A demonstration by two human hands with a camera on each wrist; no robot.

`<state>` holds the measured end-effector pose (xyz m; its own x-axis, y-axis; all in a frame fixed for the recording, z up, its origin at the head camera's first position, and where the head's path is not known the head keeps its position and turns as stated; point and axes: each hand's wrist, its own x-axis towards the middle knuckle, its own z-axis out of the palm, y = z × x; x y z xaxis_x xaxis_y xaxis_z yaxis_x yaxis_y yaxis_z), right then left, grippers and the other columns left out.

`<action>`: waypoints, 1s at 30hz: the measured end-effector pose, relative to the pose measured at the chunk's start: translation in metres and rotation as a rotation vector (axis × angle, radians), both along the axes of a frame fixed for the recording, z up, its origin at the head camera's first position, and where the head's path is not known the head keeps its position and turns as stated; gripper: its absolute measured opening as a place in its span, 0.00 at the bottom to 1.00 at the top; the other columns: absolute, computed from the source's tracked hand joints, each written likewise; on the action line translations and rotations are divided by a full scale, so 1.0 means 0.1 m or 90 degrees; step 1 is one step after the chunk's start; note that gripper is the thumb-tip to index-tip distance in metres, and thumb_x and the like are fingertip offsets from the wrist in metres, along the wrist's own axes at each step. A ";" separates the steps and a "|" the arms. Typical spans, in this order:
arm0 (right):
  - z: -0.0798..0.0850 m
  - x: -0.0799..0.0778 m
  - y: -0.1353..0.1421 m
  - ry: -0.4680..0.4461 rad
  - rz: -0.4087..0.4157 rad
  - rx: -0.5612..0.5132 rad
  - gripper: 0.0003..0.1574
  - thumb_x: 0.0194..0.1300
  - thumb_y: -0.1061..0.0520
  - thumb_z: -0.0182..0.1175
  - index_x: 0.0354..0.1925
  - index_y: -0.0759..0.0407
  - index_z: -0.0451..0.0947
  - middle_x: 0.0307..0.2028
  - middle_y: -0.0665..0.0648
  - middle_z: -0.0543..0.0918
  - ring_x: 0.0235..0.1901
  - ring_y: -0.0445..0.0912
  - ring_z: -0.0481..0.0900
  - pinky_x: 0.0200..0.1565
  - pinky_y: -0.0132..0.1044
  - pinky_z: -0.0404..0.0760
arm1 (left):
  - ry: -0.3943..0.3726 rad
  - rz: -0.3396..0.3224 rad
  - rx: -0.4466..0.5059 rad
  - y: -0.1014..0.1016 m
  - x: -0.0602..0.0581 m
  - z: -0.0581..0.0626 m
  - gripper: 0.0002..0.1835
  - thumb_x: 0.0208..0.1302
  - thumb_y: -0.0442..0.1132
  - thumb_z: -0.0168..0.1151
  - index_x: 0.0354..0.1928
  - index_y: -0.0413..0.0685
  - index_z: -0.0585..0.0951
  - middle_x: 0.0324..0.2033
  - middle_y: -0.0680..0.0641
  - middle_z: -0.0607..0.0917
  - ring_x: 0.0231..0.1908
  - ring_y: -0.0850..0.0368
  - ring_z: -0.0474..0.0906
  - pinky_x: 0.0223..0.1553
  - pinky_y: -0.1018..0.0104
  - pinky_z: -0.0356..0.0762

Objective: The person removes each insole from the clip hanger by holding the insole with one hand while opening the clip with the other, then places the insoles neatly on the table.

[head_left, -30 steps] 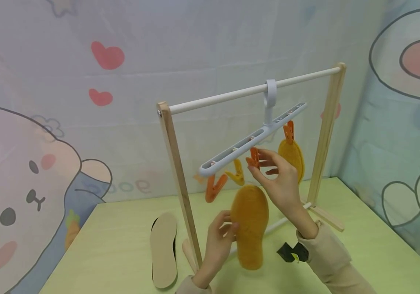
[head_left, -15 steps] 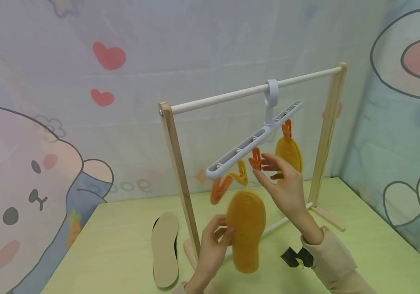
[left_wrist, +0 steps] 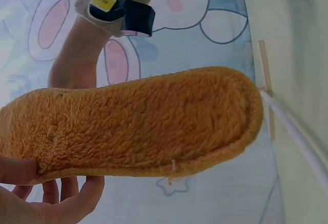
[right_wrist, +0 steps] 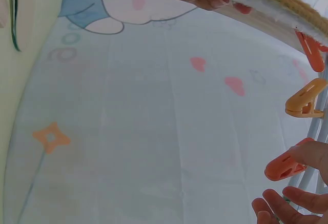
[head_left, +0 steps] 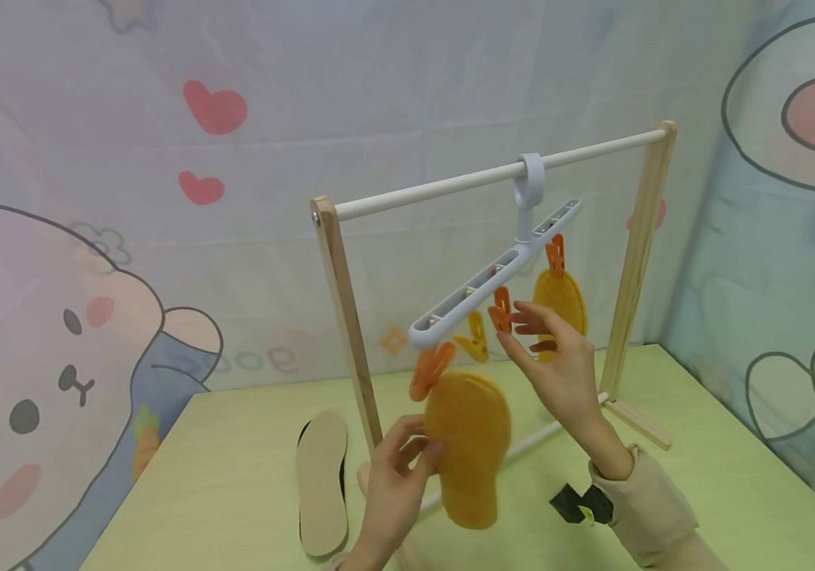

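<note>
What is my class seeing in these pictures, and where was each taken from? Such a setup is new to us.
No machine here: a person works bare-handed. The wide view comes from a head-worn camera; the closer two, from one on each wrist. The left hand holds a furry orange insole; the right hand is at an orange clip, its thumb seemingly touching it. That clip hangs from a pale clip hanger hooked on a rack's white rod. A second furry insole hangs from another orange clip, and a beige insole lies on the table.

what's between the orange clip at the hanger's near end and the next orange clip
A yellow clip hangs between them, plain in the head and right wrist views.
</note>
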<state>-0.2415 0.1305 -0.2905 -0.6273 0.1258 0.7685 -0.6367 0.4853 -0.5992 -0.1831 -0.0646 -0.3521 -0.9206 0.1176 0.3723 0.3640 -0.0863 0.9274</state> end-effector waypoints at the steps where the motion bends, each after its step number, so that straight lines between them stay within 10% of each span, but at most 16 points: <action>1: 0.00 0.00 0.00 -0.001 0.000 0.000 0.24 0.51 0.61 0.66 0.49 0.60 0.75 0.40 0.57 0.83 0.36 0.41 0.79 0.35 0.23 0.75 | 0.004 0.004 0.002 -0.01 0.01 0.01 0.13 0.58 0.36 0.59 0.45 0.39 0.74 0.40 0.49 0.77 0.40 0.60 0.79 0.38 0.67 0.80; 17: -0.04 -0.01 0.02 0.007 0.000 0.001 0.22 0.53 0.60 0.65 0.49 0.60 0.76 0.38 0.58 0.83 0.35 0.49 0.80 0.34 0.24 0.75 | 0.058 0.073 0.035 -0.17 0.07 0.10 0.12 0.57 0.31 0.58 0.43 0.33 0.73 0.34 0.56 0.77 0.34 0.64 0.79 0.34 0.67 0.81; 30: -0.10 -0.02 0.04 -0.012 0.000 -0.006 0.22 0.53 0.60 0.64 0.49 0.59 0.75 0.39 0.59 0.83 0.35 0.26 0.73 0.34 0.25 0.76 | 0.048 0.158 0.041 -0.45 0.15 0.23 0.11 0.58 0.29 0.57 0.43 0.38 0.73 0.34 0.55 0.79 0.35 0.63 0.80 0.32 0.67 0.82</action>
